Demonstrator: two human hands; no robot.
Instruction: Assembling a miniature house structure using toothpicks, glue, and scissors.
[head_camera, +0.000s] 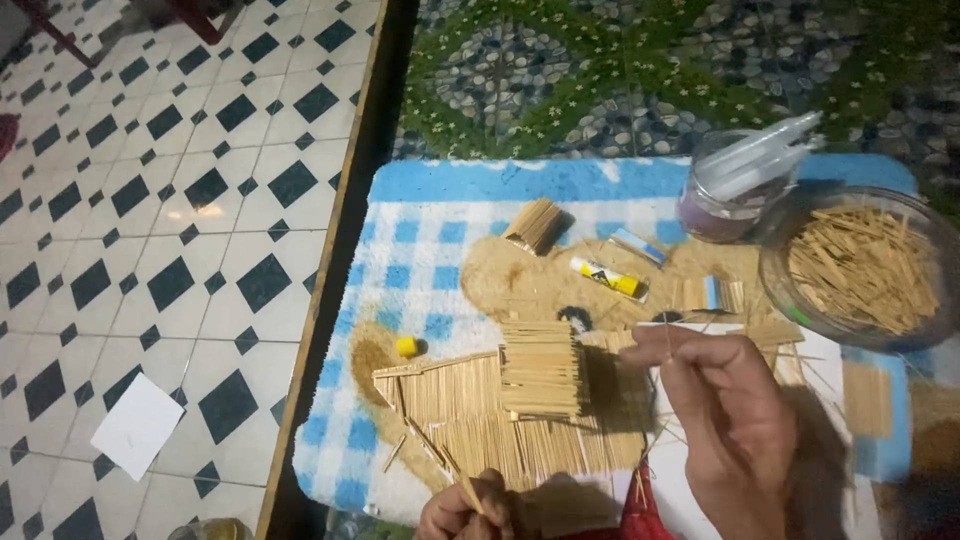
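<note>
Cloth (440, 200) in blue-white checks carries the stick model (510, 410) near its front edge, so both hands reach it. The bowl of sticks (860, 265) waits at the right edge. Right hand (730, 420) pinches something thin. Left hand (465, 512) grips one stick (466, 490), ready for placing.

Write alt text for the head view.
A toothpick model lies on a blue checked towel; the left hand pinches a toothpick, and the right hand holds another above it. Glue tube and bowl of toothpicks sit behind.
</note>
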